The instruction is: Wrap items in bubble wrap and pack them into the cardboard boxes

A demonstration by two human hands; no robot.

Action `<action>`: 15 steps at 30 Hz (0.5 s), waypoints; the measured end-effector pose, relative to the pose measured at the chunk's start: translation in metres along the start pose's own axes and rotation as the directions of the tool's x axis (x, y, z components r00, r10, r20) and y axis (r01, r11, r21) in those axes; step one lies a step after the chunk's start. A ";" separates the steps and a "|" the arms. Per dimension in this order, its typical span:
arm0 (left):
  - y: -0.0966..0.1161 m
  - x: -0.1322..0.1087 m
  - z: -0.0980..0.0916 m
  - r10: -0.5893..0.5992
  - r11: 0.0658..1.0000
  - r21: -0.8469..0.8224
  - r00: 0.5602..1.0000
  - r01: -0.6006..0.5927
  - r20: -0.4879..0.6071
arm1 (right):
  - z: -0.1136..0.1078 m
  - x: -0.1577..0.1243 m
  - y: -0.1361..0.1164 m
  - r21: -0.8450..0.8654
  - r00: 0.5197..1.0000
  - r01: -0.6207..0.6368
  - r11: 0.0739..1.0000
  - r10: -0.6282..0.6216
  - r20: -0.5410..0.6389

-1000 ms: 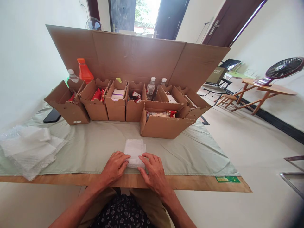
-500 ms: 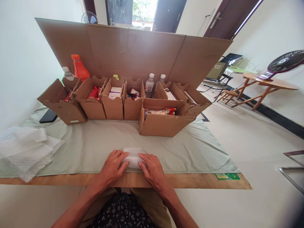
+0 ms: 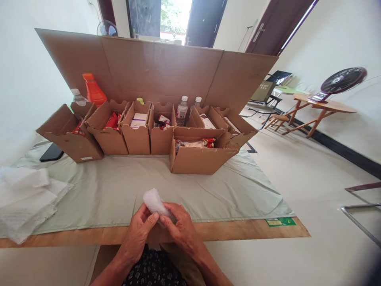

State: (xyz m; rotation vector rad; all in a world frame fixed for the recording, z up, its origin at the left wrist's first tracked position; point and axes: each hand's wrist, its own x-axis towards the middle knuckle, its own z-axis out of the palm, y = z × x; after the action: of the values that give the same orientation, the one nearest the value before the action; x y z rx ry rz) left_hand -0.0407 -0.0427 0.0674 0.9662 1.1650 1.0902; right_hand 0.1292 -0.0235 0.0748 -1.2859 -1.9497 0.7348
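Observation:
A rolled bundle of bubble wrap [image 3: 154,201] is gripped between my two hands, tilted, just above the near edge of the cloth-covered table [image 3: 119,190]. My left hand [image 3: 141,224] is closed round its left side, thumb pressing on the front. On the other side, my right hand [image 3: 177,222] wraps its lower right end, with the thumb close to the left one. Whether anything lies inside the roll cannot be seen. A loose pile of bubble wrap sheets [image 3: 26,194] lies on the table at the left.
Several open cardboard boxes [image 3: 138,137] with packets and bottles stand in a row before a tall cardboard panel [image 3: 163,71]. One box [image 3: 199,159] sits in front of them. A black phone [image 3: 51,152] lies at the left; a fan [image 3: 342,81] stands on a wooden table at right.
Both hands have lifted the bubble wrap roll off the table and turned it from lying flat to tilted. The view has shifted slightly.

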 end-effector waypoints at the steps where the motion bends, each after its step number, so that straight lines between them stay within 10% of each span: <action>1: 0.002 0.001 0.004 -0.019 1.000 -0.021 1.000 0.019 0.006 | -0.002 -0.003 -0.002 0.042 1.000 -0.010 0.999 0.010 0.003; 9: 0.016 0.004 0.015 0.011 0.961 0.262 0.959 -0.088 0.282 | -0.060 -0.002 0.011 0.339 0.962 -0.202 0.919 0.122 0.244; 15: 0.009 0.023 0.037 -0.051 0.875 0.465 0.932 -0.131 0.359 | -0.085 0.008 -0.001 0.224 0.929 -0.213 0.951 0.126 0.347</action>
State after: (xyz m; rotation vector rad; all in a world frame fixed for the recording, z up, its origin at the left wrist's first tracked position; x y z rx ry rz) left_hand -0.0044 -0.0188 0.0772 1.5191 1.1281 0.6114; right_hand 0.1930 -0.0094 0.1290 -1.2408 -1.9268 1.3213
